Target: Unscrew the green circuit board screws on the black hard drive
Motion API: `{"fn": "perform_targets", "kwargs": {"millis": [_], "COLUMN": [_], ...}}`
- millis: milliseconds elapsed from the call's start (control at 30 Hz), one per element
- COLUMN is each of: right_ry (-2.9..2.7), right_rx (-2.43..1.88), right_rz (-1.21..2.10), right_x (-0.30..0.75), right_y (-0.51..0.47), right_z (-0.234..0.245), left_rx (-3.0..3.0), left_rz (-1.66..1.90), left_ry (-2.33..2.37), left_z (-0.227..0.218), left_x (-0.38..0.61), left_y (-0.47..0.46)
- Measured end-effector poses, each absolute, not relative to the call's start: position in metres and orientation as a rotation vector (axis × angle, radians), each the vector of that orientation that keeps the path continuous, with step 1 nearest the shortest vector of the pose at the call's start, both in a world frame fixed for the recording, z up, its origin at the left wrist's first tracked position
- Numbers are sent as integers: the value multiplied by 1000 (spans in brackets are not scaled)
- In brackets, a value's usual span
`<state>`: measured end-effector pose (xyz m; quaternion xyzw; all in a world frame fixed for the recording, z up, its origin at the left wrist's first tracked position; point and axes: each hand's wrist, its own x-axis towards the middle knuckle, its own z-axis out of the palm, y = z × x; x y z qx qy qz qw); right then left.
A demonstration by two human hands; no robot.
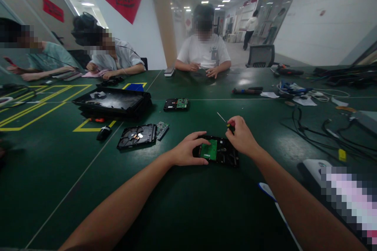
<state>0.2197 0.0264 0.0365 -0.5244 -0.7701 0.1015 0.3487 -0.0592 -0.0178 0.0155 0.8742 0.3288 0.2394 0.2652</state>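
A black hard drive (219, 152) with a green circuit board facing up lies on the dark green table in front of me. My left hand (188, 150) grips its left edge, thumb resting on the board. My right hand (242, 136) is closed around a small screwdriver (223, 119) whose thin shaft points up and to the left, just above the drive's far right corner.
An opened hard drive (137, 136) and a loose circuit board (161, 129) lie to the left, another drive (176, 104) further back. A black tray (113, 102) sits beyond. Cables (321, 125) sprawl on the right. Three people sit at the table's far side.
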Motion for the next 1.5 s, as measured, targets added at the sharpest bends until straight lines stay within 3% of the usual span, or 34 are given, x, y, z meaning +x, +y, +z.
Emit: {"fn": "perform_targets", "kwargs": {"millis": [400,700,1500], "right_ry": [-1772,-1608,-1460], "right_rx": [-1144,-1249,-1199], "right_rz": [-15,140,89], "right_x": [223,223,218], "right_y": [29,28,32], "right_z": [42,37,39], "left_rx": [2479,2610,2414], "left_rz": [548,511,686], "left_ry": [1028,1071,1370], "left_z": [22,22,17], "left_x": [-54,-51,-51], "left_y": [-22,-24,-17]}}
